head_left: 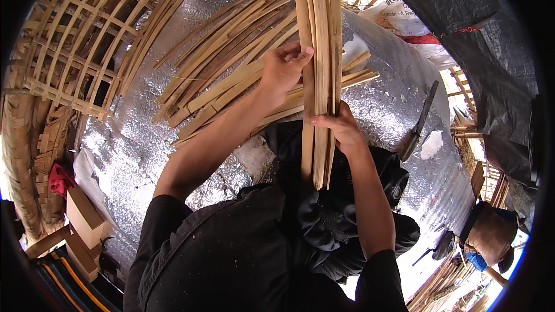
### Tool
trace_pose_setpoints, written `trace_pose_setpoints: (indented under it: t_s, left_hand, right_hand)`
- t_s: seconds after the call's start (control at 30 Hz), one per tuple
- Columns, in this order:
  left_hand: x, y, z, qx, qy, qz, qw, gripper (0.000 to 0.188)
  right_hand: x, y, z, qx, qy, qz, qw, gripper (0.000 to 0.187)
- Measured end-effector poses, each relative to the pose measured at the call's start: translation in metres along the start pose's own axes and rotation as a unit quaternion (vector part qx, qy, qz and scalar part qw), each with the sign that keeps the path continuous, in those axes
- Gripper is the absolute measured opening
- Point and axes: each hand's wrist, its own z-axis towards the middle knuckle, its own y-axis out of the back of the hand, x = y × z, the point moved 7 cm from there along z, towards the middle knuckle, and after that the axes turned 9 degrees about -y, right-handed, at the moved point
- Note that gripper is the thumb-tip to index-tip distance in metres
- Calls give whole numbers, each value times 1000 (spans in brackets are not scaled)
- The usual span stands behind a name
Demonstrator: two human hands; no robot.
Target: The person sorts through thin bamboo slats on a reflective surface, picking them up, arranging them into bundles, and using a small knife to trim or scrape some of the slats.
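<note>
- R grip (pixel 341 128): closed round lower part of bundle; thumb across front, fingers mostly hidden behind.
- Held strips (pixel 319 88): bamboo by looks, sev. pcs side by side; raised over silver sheet (pixel 393 104), lower ends above dark-clad lap, upper ends twd sheet's far edge.
- Handling (est.): each pc light, whole bundle modest wt; stiff across short runs, springy over full length; dry, so fair friction, though pcs may slide on one another; edges may splinter, thin ends likeliest to split.
- Best hold (est.): flat faces, approx. mid-length, thumb opp. fingers; second hold higher up vs. sway; avoid running skin along edges.
- Look: straw to tan, long, narrow, flat; grain lengthwise; widths uneven, lower ends staggered, slim gaps betw. pcs.
- L grip (pixel 283 70): higher up, pinching leftmost pc at its edge, thumb in front, fingers curled.
- Long dark blade (pixel 421 120): on sheet, twd R edge, untouched.
- Loose strips (pixel 222 52): fanned on sheet, L of bundle, reaching twd far edge.
- Slatted lattice (pixel 85 39): by sheet's far L corner.
</note>
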Motion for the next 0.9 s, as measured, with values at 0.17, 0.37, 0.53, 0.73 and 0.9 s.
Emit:
trace_pose_setpoints:
  t_s: [0.17, 0.37, 0.53, 0.73, 0.9]
  left_hand:
    - [7, -18, 0, 37, 7, -129, 991, 44]
    - [-12, -47, -9, 71, 29, 14, 997, 57]
    - [-18, -6, -13, 75, 47, 51, 995, 59]
    - [19, 98, -29, -29, 93, 91, 991, 43]
    - [21, 120, -49, -24, 79, 128, 988, 37]
  right_hand:
    - [6, -3, -6, 1, 18, 20, 1000, 49]
    - [32, 39, -39, -108, 39, 12, 993, 45]
    - [69, 193, -111, -280, 124, -229, 924, 50]
    - [11, 440, -246, -476, 46, -440, 760, 64]
    - [-116, 484, -299, -342, -88, -348, 868, 58]
